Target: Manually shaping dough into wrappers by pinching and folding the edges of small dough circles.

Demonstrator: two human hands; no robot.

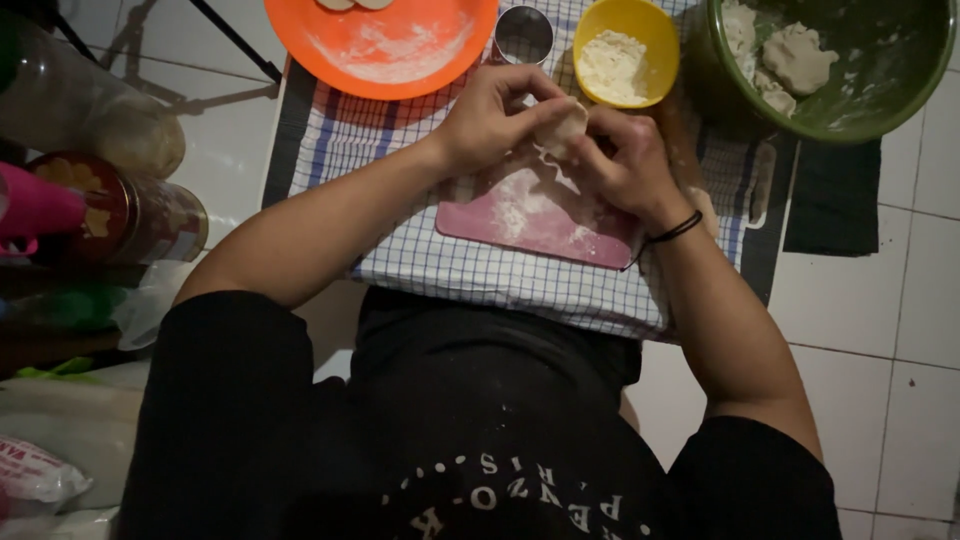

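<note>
Head view, left hand [490, 115] and right hand [625, 150] grip dough round [562, 128], mostly hidden by fingers

We see a home kitchen floor setup: white floor tiles [900, 300], a blue-and-white checked cloth [480, 265] spread as a work surface, a floured pink cutting board [530, 215], a round orange plastic plate [385, 45], a yellow bowl of flour [625, 50], a green bowl of dough [840, 70].
</note>
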